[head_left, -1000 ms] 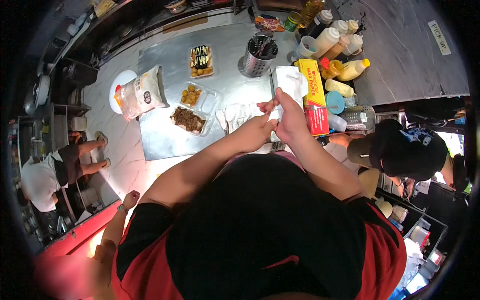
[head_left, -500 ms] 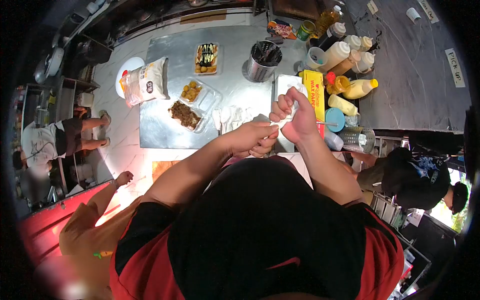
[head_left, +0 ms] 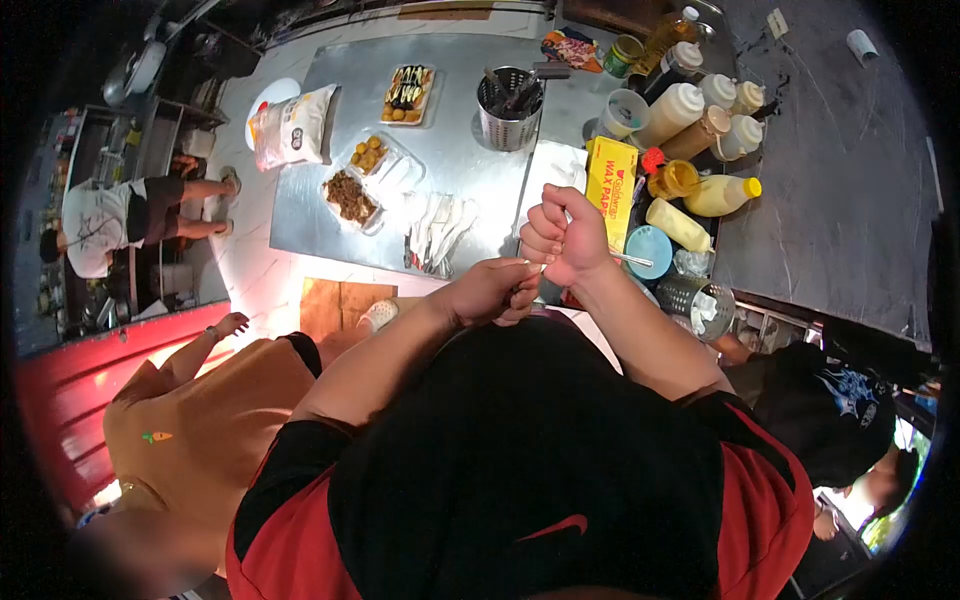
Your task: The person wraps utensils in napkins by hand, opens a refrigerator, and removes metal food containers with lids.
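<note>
My left hand [head_left: 490,292] is closed, its thumb and fingertips touching the lower side of my right hand [head_left: 565,238]. My right hand is curled into a fist with the thumb up. A small whitish bit shows where they meet; what they hold is mostly hidden. Left of them, several white-wrapped utensils [head_left: 440,228] lie on the steel table [head_left: 310,215]. Behind my right hand are a white paper stack [head_left: 555,163] and a yellow wax paper box [head_left: 612,180]. A thin metal utensil [head_left: 633,259] sticks out beside my right wrist, near a blue lid [head_left: 650,250].
Two food trays [head_left: 408,95] [head_left: 350,196], a plastic bag [head_left: 300,125] and a perforated utensil holder [head_left: 508,128] stand on the table. Sauce bottles [head_left: 672,115] crowd the right. People are at left [head_left: 210,390], far left [head_left: 110,225] and right [head_left: 825,405].
White paper seen between my hands half a second ago is now mostly hidden. My right hand has curled tighter. The view has shifted, and the person in the tan shirt shows more at left.
</note>
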The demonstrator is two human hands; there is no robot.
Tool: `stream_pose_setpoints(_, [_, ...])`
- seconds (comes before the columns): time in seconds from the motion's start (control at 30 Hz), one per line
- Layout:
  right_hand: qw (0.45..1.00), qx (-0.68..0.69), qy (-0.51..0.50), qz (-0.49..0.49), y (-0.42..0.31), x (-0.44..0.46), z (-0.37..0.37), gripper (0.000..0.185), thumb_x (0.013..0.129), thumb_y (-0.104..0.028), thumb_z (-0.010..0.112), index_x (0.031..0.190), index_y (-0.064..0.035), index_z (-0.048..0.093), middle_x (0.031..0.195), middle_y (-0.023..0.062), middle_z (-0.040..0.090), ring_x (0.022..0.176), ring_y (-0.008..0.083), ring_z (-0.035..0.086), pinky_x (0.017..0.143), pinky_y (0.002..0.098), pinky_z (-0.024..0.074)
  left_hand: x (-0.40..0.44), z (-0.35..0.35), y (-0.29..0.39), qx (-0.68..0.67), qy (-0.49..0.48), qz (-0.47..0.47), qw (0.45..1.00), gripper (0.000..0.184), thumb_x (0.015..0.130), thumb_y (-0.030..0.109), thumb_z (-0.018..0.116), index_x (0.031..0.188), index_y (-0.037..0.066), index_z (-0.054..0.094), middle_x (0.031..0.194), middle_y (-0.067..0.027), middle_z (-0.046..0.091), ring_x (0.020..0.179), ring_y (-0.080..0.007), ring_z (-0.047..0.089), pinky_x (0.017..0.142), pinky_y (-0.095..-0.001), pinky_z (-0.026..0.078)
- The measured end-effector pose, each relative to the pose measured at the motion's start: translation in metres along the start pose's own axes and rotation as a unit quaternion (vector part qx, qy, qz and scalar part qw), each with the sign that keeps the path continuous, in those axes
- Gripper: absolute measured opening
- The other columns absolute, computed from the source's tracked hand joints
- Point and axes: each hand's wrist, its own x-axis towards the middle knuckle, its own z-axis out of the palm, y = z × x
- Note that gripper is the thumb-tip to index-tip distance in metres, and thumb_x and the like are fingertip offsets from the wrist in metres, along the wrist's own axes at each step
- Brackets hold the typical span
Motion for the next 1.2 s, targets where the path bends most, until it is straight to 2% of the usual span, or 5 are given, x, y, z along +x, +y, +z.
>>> stream_pose_setpoints(0.63, [0.998, -0.020, 0.054, 0.027, 0.010, 0.003, -0.024, 0.056, 0.101, -0.036, 0.058, 0.057, -0.0229, 0.026, 0.050, -0.0045, 0.022, 0.040, 0.0120, 0.022, 0.038, 0.0304, 0.0189, 0.013, -0.016, -0.019, 0.097, 0.052, 0.004, 0.994, 0.032, 0.112, 0.039, 0.052, 0.097, 0.011, 0.054, 0.075, -0.0030, 0.052, 0.061, -0.0170, 0.050, 0.055, -0.0317, 0.040])
stream_pose_setpoints(0.7, [0.993, -0.072, 0.094, 0.016, 0.007, 0.002, -0.008, 0.058, 0.102, -0.042, 0.055, 0.055, -0.0221, 0.026, 0.050, -0.0048, 0.022, 0.041, 0.0130, 0.020, 0.041, 0.0313, 0.0194, 0.010, -0.014, -0.015, 0.217, 0.101, 0.048, 0.970, 0.036, 0.112, 0.040, 0.054, 0.095, 0.008, 0.058, 0.072, -0.0005, 0.056, 0.059, -0.0110, 0.052, 0.056, -0.0280, 0.040])
stream_pose_setpoints(0.87, [0.991, -0.072, 0.081, -0.080, 0.013, 0.006, 0.021, 0.049, 0.102, -0.029, 0.060, 0.061, -0.0183, 0.034, 0.054, -0.0038, 0.030, 0.044, 0.0109, 0.026, 0.043, 0.0310, 0.0203, -0.008, -0.005, 0.020, 0.359, 0.101, 0.064, 0.926, 0.026, 0.112, 0.029, 0.057, 0.112, 0.003, 0.058, 0.076, -0.0040, 0.064, 0.063, -0.0115, 0.061, 0.060, -0.0297, 0.050])
stream_pose_setpoints(0.97, [0.986, -0.068, 0.074, -0.132, 0.024, 0.013, 0.032, 0.045, 0.102, -0.026, 0.061, 0.064, -0.0175, 0.037, 0.056, -0.0037, 0.033, 0.046, 0.0104, 0.027, 0.044, 0.0306, 0.0223, -0.016, -0.022, 0.036, 0.457, 0.086, 0.085, 0.881, 0.030, 0.113, 0.027, 0.056, 0.130, 0.002, 0.056, 0.078, -0.0061, 0.066, 0.060, -0.0127, 0.062, 0.055, -0.0257, 0.047])
stream_pose_setpoints(1.2, [0.957, -0.063, 0.143, -0.243, 0.056, 0.035, 0.068, 0.043, 0.102, -0.023, 0.062, 0.067, -0.0172, 0.039, 0.058, -0.0054, 0.034, 0.048, 0.0079, 0.027, 0.046, 0.0293, 0.0229, -0.038, -0.034, 0.061, 0.553, 0.120, 0.118, 0.816, 0.022, 0.108, 0.019, 0.053, 0.117, 0.000, 0.060, 0.075, -0.0109, 0.065, 0.065, -0.0191, 0.064, 0.061, -0.0350, 0.050])
